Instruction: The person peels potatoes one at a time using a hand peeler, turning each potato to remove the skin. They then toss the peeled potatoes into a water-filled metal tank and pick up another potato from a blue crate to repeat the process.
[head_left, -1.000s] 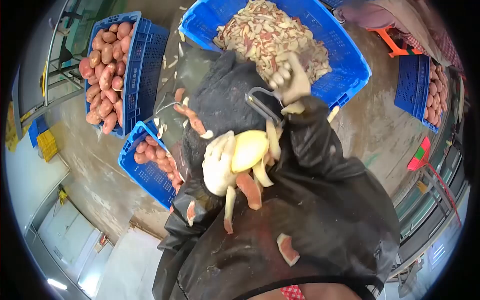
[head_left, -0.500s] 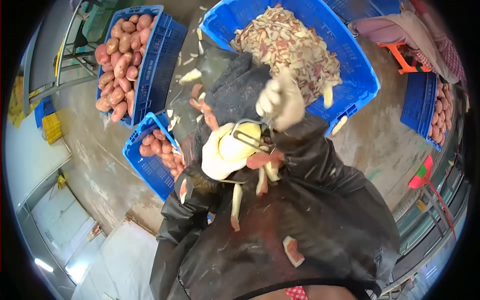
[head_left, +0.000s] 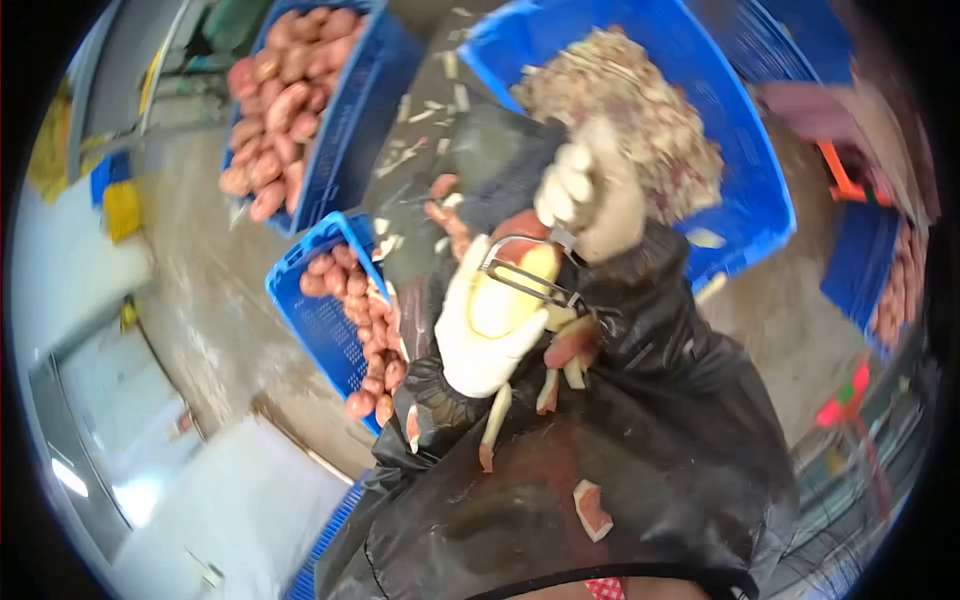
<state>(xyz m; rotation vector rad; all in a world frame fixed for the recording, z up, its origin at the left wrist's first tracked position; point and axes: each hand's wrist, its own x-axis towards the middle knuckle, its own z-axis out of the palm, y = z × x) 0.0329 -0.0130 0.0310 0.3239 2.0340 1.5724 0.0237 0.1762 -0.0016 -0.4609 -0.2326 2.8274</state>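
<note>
Peeling: the gloved left hand (head_left: pixel 475 345) is cupped shut around a half-peeled potato (head_left: pixel 500 300), held over the lap. Just beyond it, the gloved right hand (head_left: pixel 590 195) is fisted on the handle of a peeler (head_left: pixel 522 272).
Change: a second ago the right hand was lifted clear, up by the heap of peelings. Half a second ago the blade was already on the potato. Now it lies across the potato's far end, beside a patch of red skin. The view is more blurred than before.
Lap: a black apron (head_left: pixel 640 470) below both hands carries loose peel strips (head_left: pixel 592 510).
Small crate (head_left: pixel 315 330): blue, just left of the left hand, holding red potatoes (head_left: pixel 350 290).
Peel crate (head_left: pixel 765 200): blue and large, just beyond the right hand, heaped with peelings (head_left: pixel 640 110).
Far crate (head_left: pixel 375 90): blue, well beyond and left of the left hand, full of unpeeled potatoes (head_left: pixel 280 130).
Side crate (head_left: pixel 860 260): blue, well to the right of the right hand. It is too blurred to tell more than reddish shapes inside.
</note>
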